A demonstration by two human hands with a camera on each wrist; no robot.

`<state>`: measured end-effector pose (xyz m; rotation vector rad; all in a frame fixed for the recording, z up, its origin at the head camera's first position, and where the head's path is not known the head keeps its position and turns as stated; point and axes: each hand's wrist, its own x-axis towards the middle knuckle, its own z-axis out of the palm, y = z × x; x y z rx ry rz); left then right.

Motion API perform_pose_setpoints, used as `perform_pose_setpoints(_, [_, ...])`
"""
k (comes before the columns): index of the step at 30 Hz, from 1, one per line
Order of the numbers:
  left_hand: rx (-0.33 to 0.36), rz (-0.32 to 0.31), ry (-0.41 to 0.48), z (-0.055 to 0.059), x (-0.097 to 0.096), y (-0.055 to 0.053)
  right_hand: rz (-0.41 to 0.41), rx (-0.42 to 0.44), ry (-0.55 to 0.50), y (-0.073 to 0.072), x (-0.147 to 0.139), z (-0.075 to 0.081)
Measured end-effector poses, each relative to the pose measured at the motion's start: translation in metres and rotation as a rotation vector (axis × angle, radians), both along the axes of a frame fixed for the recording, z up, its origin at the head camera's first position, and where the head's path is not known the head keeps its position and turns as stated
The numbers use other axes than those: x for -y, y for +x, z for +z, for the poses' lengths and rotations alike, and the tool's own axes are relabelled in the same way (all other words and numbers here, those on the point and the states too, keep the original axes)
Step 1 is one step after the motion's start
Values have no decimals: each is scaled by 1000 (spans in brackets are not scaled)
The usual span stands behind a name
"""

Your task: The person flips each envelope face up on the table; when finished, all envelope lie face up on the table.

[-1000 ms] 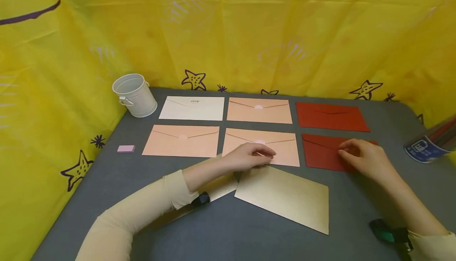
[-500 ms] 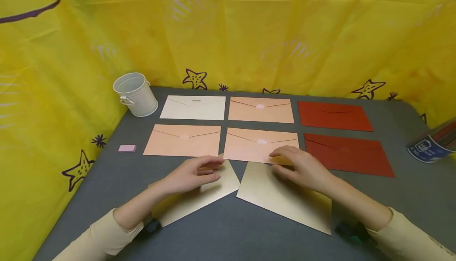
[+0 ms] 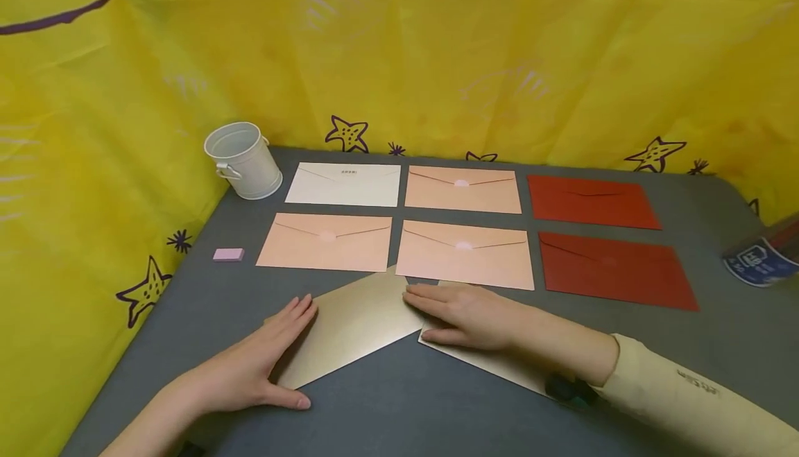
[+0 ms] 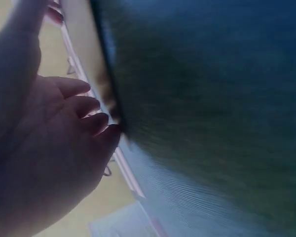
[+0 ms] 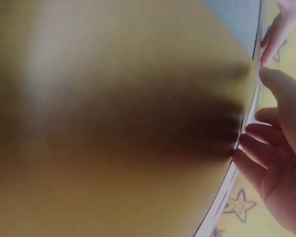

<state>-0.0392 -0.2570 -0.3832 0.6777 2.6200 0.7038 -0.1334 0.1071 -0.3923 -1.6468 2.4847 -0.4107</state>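
Two gold envelopes lie at angles near the front of the table, their inner corners meeting. My left hand (image 3: 265, 360) is at the outer end of the left gold envelope (image 3: 356, 322), fingers straight over its edge and thumb spread toward the table. The right hand (image 3: 471, 315) reaches across the right gold envelope (image 3: 512, 367), hiding much of it, with straight fingertips at the meeting corners. In the left wrist view the left fingers (image 4: 91, 106) hang close over the dark tabletop. The right wrist view shows the right fingers (image 5: 259, 136) right at the gold surface.
Behind lie two rows: a white envelope (image 3: 343, 185), peach envelopes (image 3: 462, 197) with round seals, and red envelopes (image 3: 618, 273). A white pail (image 3: 246, 166) and pink eraser (image 3: 228, 255) stand left; a blue tin (image 3: 758, 263) stands right. Yellow cloth (image 3: 437, 62) hangs behind.
My right hand has moved left from the red envelope to the gold ones. The left hand has drawn back to the left gold envelope's outer end. The lower red envelope is now uncovered.
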Motion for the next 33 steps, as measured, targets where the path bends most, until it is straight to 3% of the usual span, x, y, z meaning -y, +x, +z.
perform_pose_setpoints(4, [-19, 13, -6, -6, 8, 5, 11, -6, 62, 6, -7, -1])
perform_pose_setpoints(9, [-60, -34, 29, -9, 11, 4, -11, -31, 91, 16, -25, 0])
perform_pose_setpoints(13, [-115, -99, 28, -9, 10, -1, -26, -152, 22, 20, -33, 1])
perform_pose_setpoints(16, [-113, -137, 23, -8, 10, -6, -23, -205, -42, 19, -31, 2])
perform_pose_setpoints(19, [-82, -165, 20, -8, 10, -11, 8, -169, -20, 17, -23, 2])
perform_pose_setpoints(22, [-51, -196, 17, -8, 11, -18, 41, -132, 73, 14, -14, 0])
perform_pose_setpoints(27, [8, -179, -5, -9, 17, -27, 39, -114, 184, 9, -7, -4])
perform_pose_setpoints(30, [2, -165, -27, -9, 21, -30, 35, -103, 199, 6, -6, -7])
perform_pose_setpoints(33, [-47, -185, -33, -10, 22, -32, 38, -108, 198, 6, -6, -8])
